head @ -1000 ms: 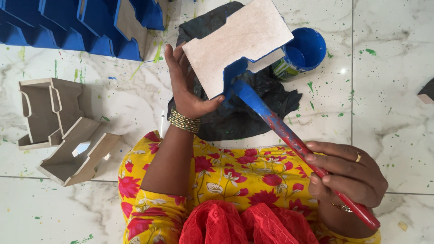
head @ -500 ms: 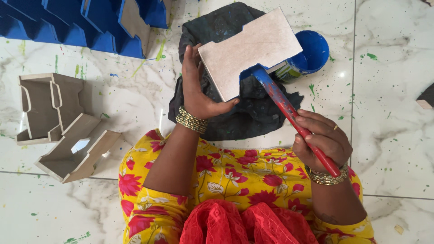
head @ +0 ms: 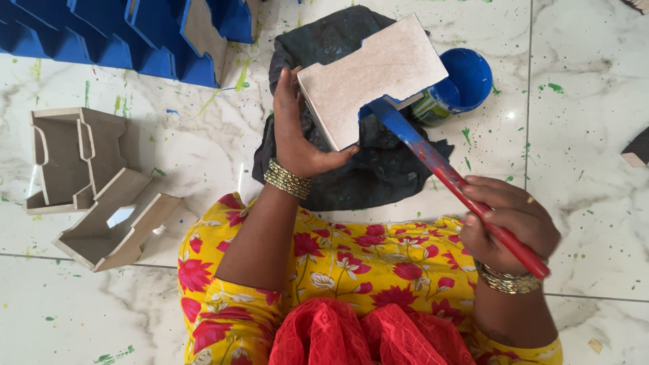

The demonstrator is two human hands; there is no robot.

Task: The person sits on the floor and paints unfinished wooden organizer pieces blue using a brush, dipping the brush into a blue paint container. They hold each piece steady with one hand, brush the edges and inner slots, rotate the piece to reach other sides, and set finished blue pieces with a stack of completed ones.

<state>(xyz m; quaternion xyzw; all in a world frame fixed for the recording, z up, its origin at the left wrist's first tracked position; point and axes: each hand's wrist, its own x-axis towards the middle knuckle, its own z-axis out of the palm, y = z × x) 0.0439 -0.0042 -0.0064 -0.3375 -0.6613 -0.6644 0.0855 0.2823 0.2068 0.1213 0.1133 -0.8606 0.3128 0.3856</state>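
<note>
- Left hand [head: 297, 138] closed on the edge of a flat, bare wooden piece [head: 372, 76], thumb on the lower edge, fingers up along the left side.
- Right hand [head: 507, 226] wrapped tight round the red handle of a paintbrush [head: 449, 177].
- Wooden piece held tilted up in the air, over a dark cloth [head: 351, 162], with notches cut into its sides.
- Brush sloping from the lower right up to the left, its blue, painty end touching the bottom edge of the wooden piece.
- Dark cloth spread flat on the floor, smeared with blue, right under the piece and the brush.
- Small open tin of blue paint [head: 460, 84] just beside the cloth, at its upper right, partly hidden by the wooden piece.
- Gold bangles on both wrists; yellow dress with red flowers and a red cloth low in the view.
- White marble floor [head: 588, 122] all around, dotted with green and blue paint spots.
- Two bare wooden frames [head: 88, 186] well off to the left, lying on the floor, touching each other.
- Row of blue painted pieces [head: 122, 37] at the top left, standing close together.
- Corner of another bare wooden bit [head: 637, 150] at the far right edge.
</note>
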